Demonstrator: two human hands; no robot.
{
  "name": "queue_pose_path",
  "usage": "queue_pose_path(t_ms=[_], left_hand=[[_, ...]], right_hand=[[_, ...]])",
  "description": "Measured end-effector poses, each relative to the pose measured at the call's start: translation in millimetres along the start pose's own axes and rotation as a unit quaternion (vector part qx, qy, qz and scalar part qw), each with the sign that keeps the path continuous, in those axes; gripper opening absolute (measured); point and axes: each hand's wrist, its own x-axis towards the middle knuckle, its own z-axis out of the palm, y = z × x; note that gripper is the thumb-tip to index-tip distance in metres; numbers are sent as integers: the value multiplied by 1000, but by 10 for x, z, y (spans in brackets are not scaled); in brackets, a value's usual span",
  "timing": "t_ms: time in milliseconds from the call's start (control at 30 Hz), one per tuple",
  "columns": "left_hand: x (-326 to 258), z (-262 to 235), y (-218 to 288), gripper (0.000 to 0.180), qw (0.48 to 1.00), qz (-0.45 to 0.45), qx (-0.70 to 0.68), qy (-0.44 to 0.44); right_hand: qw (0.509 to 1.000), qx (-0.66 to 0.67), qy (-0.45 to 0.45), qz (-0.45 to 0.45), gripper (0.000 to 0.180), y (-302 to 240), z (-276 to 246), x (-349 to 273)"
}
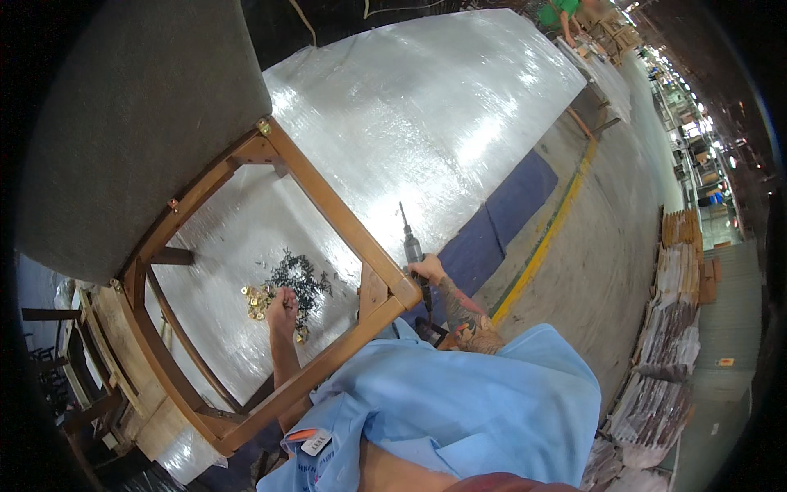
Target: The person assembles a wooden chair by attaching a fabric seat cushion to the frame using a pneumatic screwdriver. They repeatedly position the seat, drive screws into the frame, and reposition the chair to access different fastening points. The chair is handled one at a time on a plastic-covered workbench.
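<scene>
A brown wooden chair frame [332, 205] lies on a table wrapped in clear film [393, 107]. Its grey upholstered back [147, 123] rises at the left, and small brass-coloured brackets [263, 126] sit along the frame's edge beside it. Through the frame's opening reaches my left hand [283, 305], fingers curled together at a pile of black screws [302, 275] and loose brass-coloured brackets [257, 300]. What those fingers hold is too small to make out. Outside the frame's right corner, my right hand [426, 269] grips a power screwdriver [411, 244], its long bit pointing away from me.
Blue cloth [492, 230] hangs along the table's right edge. Beyond runs a concrete floor with a yellow line [541, 250]. Stacked wrapped panels [664, 328] stand at the right, wooden frames [98, 361] at the left. A person in green [561, 16] works far off.
</scene>
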Motion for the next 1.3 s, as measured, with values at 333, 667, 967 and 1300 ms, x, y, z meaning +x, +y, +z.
queue_pose_path(t_ms=[333,667,967,1300], left_hand=[[-118,0,21,25,999,1,46,-5],[74,-238,-224,20,997,-10,-47,54],[-277,111,-180,18,996,82,4,-41],[-905,-323,-259,24,937,230,239,-105]], right_hand=[[996,-39,79,-9,69,-465,110,-562],[996,-3,75,-47,71,-258,167,-460],[992,-4,108,-60,82,-294,131,-506],[969,151,118,-157,74,-646,-450,-837]])
